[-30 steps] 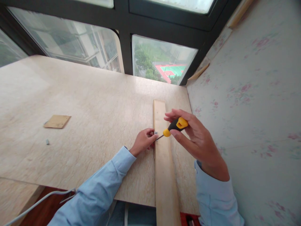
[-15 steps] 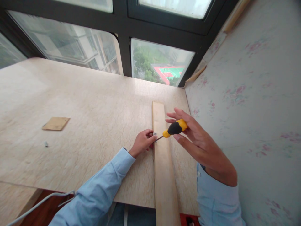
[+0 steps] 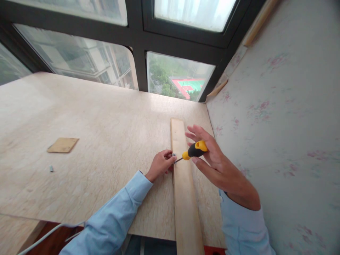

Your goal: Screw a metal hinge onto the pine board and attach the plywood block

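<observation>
A long wooden plank [image 3: 183, 191] lies on the stone-patterned surface and runs over its front edge. At the plank's left edge sits a small metal bracket [image 3: 174, 154]. My left hand [image 3: 160, 164] pinches it there, thumb on top; the fingers underneath are mostly hidden, with a bit of red showing below them. In my right hand [image 3: 212, 156] is a yellow-and-black screwdriver [image 3: 196, 148], its handle end against the palm and thumb, the other fingers loosely spread. The screwdriver's shaft slants down left, its tip at the bracket beside my left thumb.
A thin square wooden piece [image 3: 63, 145] and a small grey metal piece [image 3: 51, 169] lie on the left. Dark window frames [image 3: 138, 46] border the back, a flowered wall [image 3: 276, 134] the right. A white cable [image 3: 50, 232] hangs at the lower left.
The view has tilted slightly upward. My right fingers have loosened and closed again around the screwdriver handle, which has turned about its axis. My left hand stays at the bracket.
</observation>
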Demonstrator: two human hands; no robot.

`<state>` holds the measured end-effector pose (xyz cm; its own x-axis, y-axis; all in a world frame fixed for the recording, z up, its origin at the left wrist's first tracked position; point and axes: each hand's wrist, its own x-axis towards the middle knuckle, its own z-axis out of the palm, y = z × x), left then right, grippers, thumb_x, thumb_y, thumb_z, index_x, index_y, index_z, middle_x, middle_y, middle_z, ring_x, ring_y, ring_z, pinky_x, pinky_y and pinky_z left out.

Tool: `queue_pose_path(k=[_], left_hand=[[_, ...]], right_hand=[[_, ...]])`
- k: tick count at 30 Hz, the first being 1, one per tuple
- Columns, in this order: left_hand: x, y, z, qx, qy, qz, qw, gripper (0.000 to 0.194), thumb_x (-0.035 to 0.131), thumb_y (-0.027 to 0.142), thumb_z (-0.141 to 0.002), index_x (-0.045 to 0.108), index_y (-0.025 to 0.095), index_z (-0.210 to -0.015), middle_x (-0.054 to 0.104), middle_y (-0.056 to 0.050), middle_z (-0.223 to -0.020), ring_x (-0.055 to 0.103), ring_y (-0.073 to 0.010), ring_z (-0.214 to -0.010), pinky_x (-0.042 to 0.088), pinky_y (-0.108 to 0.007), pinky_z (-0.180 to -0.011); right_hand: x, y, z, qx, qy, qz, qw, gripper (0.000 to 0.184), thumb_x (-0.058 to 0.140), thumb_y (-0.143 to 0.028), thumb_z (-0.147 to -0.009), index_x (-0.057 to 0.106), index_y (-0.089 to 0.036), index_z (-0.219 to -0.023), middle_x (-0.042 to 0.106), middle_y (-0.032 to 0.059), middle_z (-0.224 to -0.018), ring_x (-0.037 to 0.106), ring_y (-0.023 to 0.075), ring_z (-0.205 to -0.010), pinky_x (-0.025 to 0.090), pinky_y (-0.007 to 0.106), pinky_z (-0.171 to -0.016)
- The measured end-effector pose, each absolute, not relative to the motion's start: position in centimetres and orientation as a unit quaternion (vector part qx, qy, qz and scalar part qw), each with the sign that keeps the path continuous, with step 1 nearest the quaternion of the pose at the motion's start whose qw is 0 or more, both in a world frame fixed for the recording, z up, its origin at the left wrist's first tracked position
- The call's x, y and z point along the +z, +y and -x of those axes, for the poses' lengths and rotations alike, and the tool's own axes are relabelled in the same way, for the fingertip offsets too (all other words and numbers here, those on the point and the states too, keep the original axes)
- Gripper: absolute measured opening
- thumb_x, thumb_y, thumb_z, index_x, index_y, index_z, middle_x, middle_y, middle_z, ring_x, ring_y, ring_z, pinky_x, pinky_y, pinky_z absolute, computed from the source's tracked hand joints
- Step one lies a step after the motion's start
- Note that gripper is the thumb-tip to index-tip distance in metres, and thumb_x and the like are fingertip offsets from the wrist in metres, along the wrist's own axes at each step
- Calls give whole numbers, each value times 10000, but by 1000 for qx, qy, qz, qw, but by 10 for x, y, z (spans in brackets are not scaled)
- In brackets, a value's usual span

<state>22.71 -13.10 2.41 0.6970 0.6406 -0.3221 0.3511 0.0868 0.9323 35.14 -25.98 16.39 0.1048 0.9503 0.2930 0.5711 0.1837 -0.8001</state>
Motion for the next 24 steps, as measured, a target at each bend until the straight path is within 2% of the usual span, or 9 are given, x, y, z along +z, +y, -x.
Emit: queue_pose_path(k=[3,5,8,11,13,16,19,21,24], left_hand=[[27,-131,-227,113,366,-670,636,412,628,385,-803,645,116,-1116,687,-52,-832,621,-145,-506,416,-196,-309],[30,-132,-226,113,362,-673,635,410,630,397,-805,649,115,-1101,686,-50,-824,622,-144,-508,418,-194,-310],[32,-133,-226,113,366,-673,632,404,634,420,-815,655,124,-1089,693,-49,-827,629,-141,-510,422,-186,-315],[30,-132,-226,113,374,-668,633,394,648,404,-810,657,130,-1094,697,-49,-835,629,-136,-503,416,-178,-311],[27,-132,-227,114,377,-666,634,386,648,375,-805,653,129,-1103,697,-50,-849,628,-133,-502,411,-176,-305],[25,-131,-227,117,371,-667,636,376,633,358,-810,651,128,-1107,693,-47,-843,624,-131,-500,414,-177,-305],[27,-131,-226,113,367,-668,637,387,639,373,-811,653,128,-1110,692,-44,-824,626,-136,-505,413,-176,-307],[29,-132,-226,113,372,-667,635,385,645,365,-809,652,130,-1114,696,-45,-826,629,-135,-511,410,-172,-312],[28,-132,-227,113,383,-664,633,379,640,340,-814,645,129,-1128,700,-48,-836,620,-126,-501,411,-170,-318]], right_hand=[[162,-253,-355,136,-607,658,425,583,603,-326,-937,362,-304,-1467,621,74,-1248,631,236,-1112,520,452,-995],[159,-248,-357,49,-581,700,413,623,688,-388,-876,424,-270,-1428,658,60,-1074,649,243,-998,538,461,-950],[158,-248,-359,30,-583,698,415,731,695,-421,-861,342,-261,-1481,597,103,-1227,604,270,-1122,509,492,-996],[161,-257,-358,117,-618,651,425,742,587,-335,-932,167,-316,-1544,347,107,-1545,403,275,-1395,401,520,-1118],[163,-261,-356,172,-633,622,428,710,514,-271,-958,129,-348,-1549,209,67,-1624,312,262,-1457,373,515,-1143],[163,-260,-356,191,-628,623,425,635,499,-251,-965,224,-348,-1530,400,78,-1528,504,245,-1323,469,475,-1067],[161,-253,-357,83,-593,690,408,589,638,-342,-909,412,-290,-1451,654,73,-1134,656,242,-1011,553,453,-924],[162,-251,-358,18,-584,713,386,634,725,-406,-838,483,-257,-1404,647,67,-1015,645,256,-945,559,461,-887],[169,-257,-357,41,-619,691,371,702,705,-407,-850,401,-279,-1469,576,107,-1236,588,285,-1122,519,485,-973]])
